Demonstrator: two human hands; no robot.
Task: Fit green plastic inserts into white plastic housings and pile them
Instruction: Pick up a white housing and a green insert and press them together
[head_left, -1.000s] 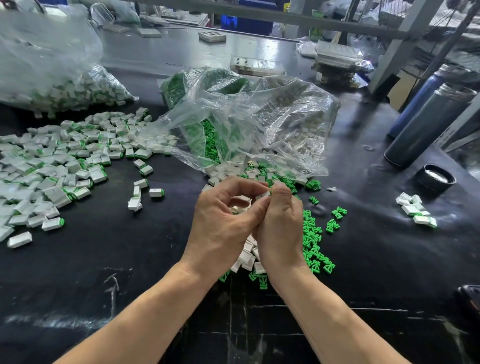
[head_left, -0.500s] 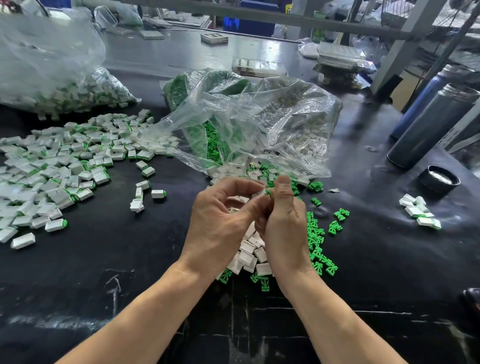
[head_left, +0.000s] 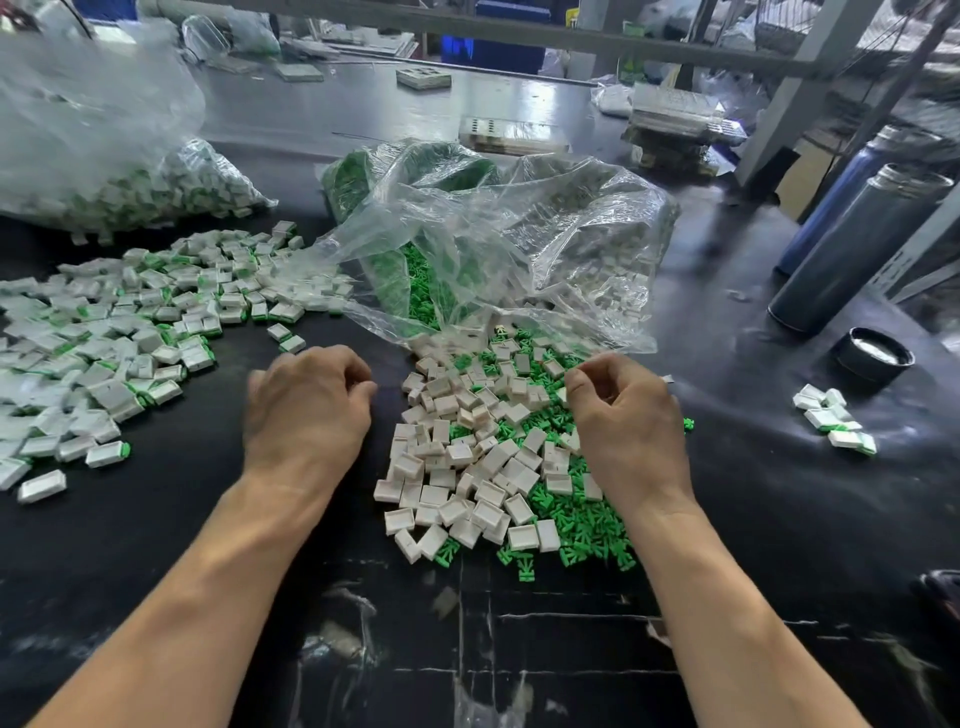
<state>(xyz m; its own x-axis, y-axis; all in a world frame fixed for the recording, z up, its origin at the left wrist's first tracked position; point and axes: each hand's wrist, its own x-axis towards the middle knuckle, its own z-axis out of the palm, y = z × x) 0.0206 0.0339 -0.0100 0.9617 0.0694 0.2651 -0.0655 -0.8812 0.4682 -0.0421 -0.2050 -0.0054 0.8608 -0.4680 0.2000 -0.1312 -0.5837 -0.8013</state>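
Two hands over the black desk (head_left: 156, 545), placed relative to the central heap of white housings (head_left: 467, 467) and green inserts (head_left: 582, 525). Left hand (head_left: 306, 410), blurred, left of the heap, fingers curled; contents indiscernible. Right hand (head_left: 623, 421) over its right edge, fingertips pinched; what they hold cannot be told. Assembled pile (head_left: 119, 332) far left.

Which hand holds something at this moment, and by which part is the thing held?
It cannot be told. The left hand is blurred, fingers curled, nothing visible in it. The right hand has fingertips together over the loose parts, hiding any piece.
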